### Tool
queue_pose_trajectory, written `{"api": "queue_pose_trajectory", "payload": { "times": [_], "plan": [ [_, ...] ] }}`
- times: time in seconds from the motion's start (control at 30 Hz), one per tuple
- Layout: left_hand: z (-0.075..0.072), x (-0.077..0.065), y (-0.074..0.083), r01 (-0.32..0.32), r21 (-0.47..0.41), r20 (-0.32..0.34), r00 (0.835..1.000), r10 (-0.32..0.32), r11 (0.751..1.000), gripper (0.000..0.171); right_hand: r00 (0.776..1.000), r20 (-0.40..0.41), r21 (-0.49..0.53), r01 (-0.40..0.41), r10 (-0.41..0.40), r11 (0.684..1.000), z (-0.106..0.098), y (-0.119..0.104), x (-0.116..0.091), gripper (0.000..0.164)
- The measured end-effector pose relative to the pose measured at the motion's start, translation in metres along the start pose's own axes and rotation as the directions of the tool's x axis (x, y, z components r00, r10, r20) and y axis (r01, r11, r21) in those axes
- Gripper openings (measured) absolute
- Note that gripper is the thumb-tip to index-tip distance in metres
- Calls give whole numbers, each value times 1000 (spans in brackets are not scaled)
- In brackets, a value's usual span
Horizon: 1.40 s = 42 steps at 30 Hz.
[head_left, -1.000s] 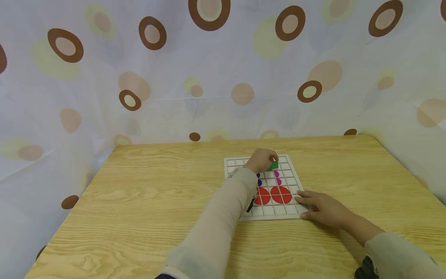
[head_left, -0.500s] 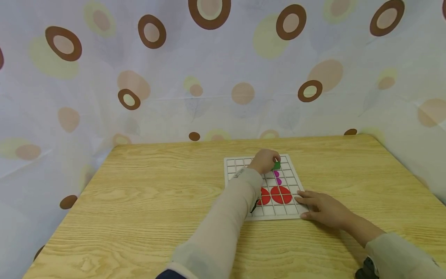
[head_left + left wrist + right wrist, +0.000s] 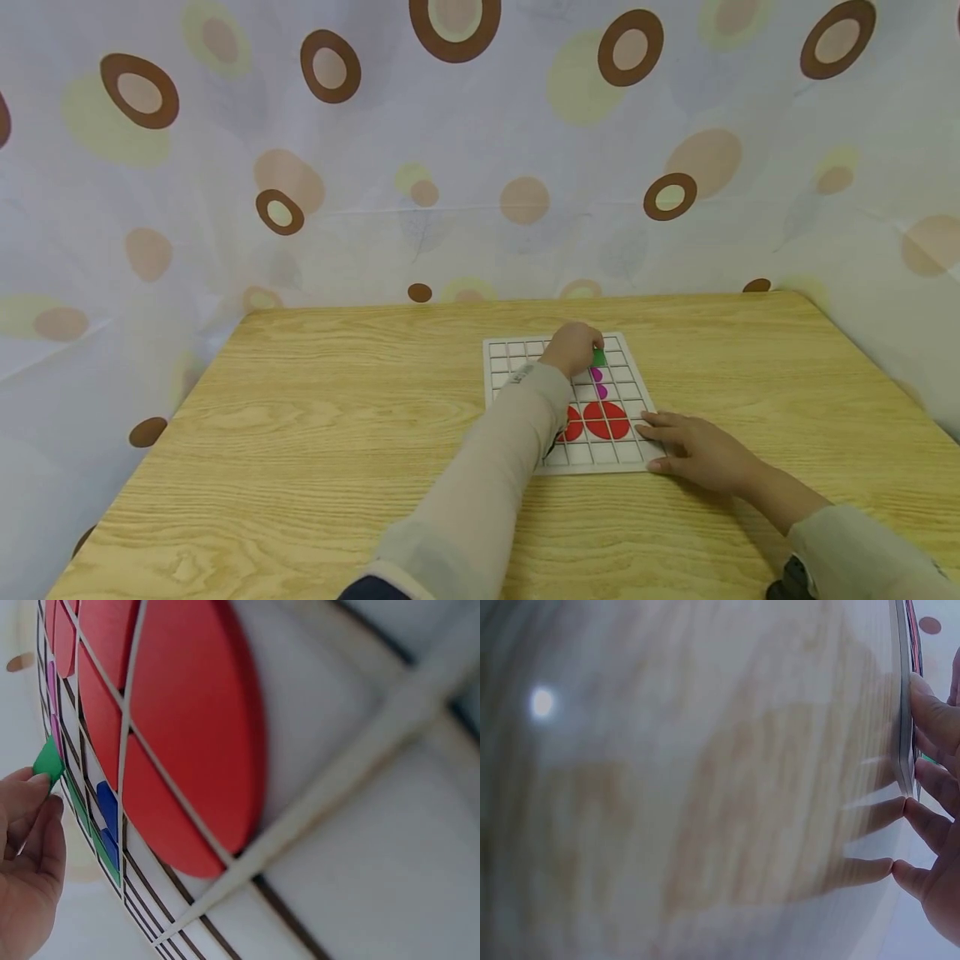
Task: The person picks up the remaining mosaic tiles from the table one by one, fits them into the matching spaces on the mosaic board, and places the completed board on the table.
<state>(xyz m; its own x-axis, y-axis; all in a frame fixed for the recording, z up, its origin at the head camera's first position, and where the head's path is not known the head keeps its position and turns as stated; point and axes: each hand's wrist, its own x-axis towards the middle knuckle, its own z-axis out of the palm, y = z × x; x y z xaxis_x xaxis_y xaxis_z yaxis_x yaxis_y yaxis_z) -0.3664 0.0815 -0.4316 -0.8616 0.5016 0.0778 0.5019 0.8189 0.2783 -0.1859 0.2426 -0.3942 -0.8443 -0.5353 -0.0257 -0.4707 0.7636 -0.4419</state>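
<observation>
My left hand (image 3: 572, 347) pinches a small flat green piece (image 3: 49, 763) between thumb and fingers, over the upper right part of a white grid board (image 3: 525, 341). In the left wrist view the piece is tilted at the grid; whether it is seated in a cell is unclear. Just below it in the head view are magenta half-round pieces (image 3: 602, 391). Red pieces form two discs, the right red disc (image 3: 606, 420) in full view. Blue pieces (image 3: 109, 811) and more green pieces (image 3: 106, 862) show only in the left wrist view. My right hand (image 3: 705, 450) rests with extended fingers at the board's lower right edge.
The board lies on a wood-grain table (image 3: 337, 417). A patterned cloth (image 3: 465, 242) hangs behind the table and along its sides. My left forearm covers the board's lower left part in the head view.
My left hand has moved slightly right with the green piece, and the forearm now hides the blue pieces from the head view. The right hand has stayed at the board's edge.
</observation>
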Motion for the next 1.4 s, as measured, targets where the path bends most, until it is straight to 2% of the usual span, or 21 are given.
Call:
{"api": "queue_pose_trajectory", "payload": {
  "times": [0.03, 0.1, 0.13, 0.17, 0.23, 0.27, 0.33, 0.4, 0.5, 0.6, 0.63, 0.67, 0.73, 0.8, 0.87, 0.93, 0.97, 1.03, 1.1, 1.17, 1.4],
  "plan": [
    [14, 12, -7, 0, 24, 3, 1000, 0, 1000, 38, 1000, 0, 0, 0, 0, 1000, 0, 0, 0, 60],
    [46, 39, -23, -37, 80, -32, 999, 39, 996, 35, 1000, -2, 1, 3, -3, 1000, 0, 0, -1, 59],
    [60, 52, -30, -41, 84, -16, 999, 42, 996, 34, 1000, -3, 2, 5, -5, 1000, 0, 0, -1, 59],
    [66, 57, -32, -35, 108, -8, 999, 36, 994, 32, 1000, -5, 1, 7, -7, 1000, 0, 0, -1, 60],
    [69, 59, -31, -23, 128, 7, 1000, 22, 991, 29, 1000, -7, 1, 12, -12, 1000, 0, 0, -1, 60],
    [72, 61, -32, -29, 150, -13, 999, 32, 988, 28, 1000, -8, 2, 13, -13, 1000, 0, 0, -2, 60],
    [61, 53, -26, -4, 131, 57, 998, -3, 991, 29, 1000, -12, 2, 17, -17, 1000, 1, 0, -2, 60],
    [48, 41, -20, -12, 119, 57, 998, 5, 993, 29, 1000, -14, 7, 18, -18, 1000, 1, 0, -2, 60],
    [8, 10, 0, 17, 117, 135, 990, -33, 993, 31, 1000, -16, 10, 19, -18, 1000, 2, 1, -2, 60],
    [-24, -19, 18, 25, 125, 126, 991, -41, 992, 30, 1000, -18, 6, 20, -20, 1000, 2, 1, -3, 60],
    [-37, -29, 26, 34, 137, 149, 987, -55, 990, 30, 1000, -19, 5, 19, -19, 1000, 2, 1, -3, 60],
    [-42, -34, 29, 31, 138, 144, 988, -51, 990, 29, 1000, -21, 3, 19, -19, 1000, 2, 1, -3, 60],
    [-46, -38, 31, 25, 123, 133, 990, -42, 992, 28, 1000, -24, -3, 18, -18, 1000, 2, 1, -3, 60],
    [-43, -38, 32, 35, 130, 97, 994, -48, 991, 28, 999, -27, 0, 20, -20, 1000, 2, 2, -3, 60],
    [-16, -17, 18, -3, 132, 56, 998, -5, 991, 26, 999, -27, 0, 22, -22, 1000, 2, 2, -3, 60],
    [6, 2, 6, -4, 118, 72, 997, -4, 993, 29, 999, -27, 1, 24, -24, 1000, 3, 2, -4, 61],
    [20, 12, -1, -17, 125, 48, 999, 11, 992, 29, 999, -26, 5, 24, -24, 1000, 3, 2, -4, 61],
    [37, 28, -11, -41, 129, 77, 997, 31, 991, 26, 999, -26, 5, 21, -21, 1000, 3, 3, -4, 61],
    [27, 22, -6, -16, 143, 124, 992, -1, 990, 24, 1000, -25, 6, 17, -17, 1000, 3, 3, -4, 62],
    [15, 13, 1, -23, 159, 123, 992, 3, 987, 22, 1000, -22, 7, 11, -11, 1000, 3, 3, -4, 62],
    [-29, -20, 12, -27, -14, 158, 987, 29, 1000, 25, 1000, -9, -5, 7, -7, 1000, 0, 1, -3, 61]
  ]
}}
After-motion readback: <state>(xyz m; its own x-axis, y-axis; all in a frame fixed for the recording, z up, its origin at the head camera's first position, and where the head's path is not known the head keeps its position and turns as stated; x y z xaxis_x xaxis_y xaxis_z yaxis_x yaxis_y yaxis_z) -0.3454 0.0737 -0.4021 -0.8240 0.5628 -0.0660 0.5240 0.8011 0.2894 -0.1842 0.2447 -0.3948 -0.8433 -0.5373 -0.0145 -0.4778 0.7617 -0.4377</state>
